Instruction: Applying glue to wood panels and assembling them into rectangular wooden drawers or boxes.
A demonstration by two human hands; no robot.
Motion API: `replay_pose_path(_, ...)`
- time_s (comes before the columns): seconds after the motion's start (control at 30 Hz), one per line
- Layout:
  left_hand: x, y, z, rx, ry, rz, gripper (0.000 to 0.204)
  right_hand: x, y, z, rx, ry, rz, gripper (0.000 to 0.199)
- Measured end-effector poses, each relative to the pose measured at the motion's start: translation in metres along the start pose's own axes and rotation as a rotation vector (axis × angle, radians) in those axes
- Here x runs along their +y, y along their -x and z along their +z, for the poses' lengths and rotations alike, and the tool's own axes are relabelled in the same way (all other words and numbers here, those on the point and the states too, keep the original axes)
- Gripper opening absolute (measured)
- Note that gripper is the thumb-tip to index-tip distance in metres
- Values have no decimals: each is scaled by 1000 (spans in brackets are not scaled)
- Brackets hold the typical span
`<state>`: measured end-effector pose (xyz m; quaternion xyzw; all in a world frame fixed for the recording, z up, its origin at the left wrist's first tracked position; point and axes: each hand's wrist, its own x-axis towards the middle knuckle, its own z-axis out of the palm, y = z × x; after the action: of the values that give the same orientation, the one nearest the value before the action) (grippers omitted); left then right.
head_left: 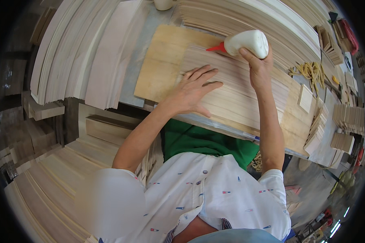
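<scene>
Holding a white bottle (247, 43) in the right hand (260, 67), above the far edge of a panel (235, 91) of pale strips. Gripping it with the thumb along the near side and the other fingers mostly hidden behind. Tipping it onto its side, with the red nozzle (217, 47) aimed left, toward that far edge; cannot tell whether touching there. Resting the left hand (194, 89) at the panel's left end, with fingers spread and gripping nothing, pointing right, and with the thumb toward the near edge. Has the panel lying flat on a board (162, 48), and the board on a grey bench (136, 60). Has a small block (305, 98) at the board's right end, with tan bands (311, 73) heaped past its far right corner. Faces stacked planks (271, 20) beyond the board's far edge, with stacked slats (113, 52) past its left edge. Has green cloth (198, 139) just this side of the bench's near edge.
</scene>
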<state>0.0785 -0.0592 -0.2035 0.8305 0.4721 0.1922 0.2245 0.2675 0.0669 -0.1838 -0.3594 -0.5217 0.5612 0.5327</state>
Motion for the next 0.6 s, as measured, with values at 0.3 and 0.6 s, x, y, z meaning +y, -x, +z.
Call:
replay_pose_path(0.3, 8, -6, -1, -86, -49, -74, 94, -34, 26, -98, 97, 129, -24, 58)
replay_pose_path(0.6, 16, -12, -6, -131, -67, -102, 93, -70, 51, -192, 222, 197, -18, 58)
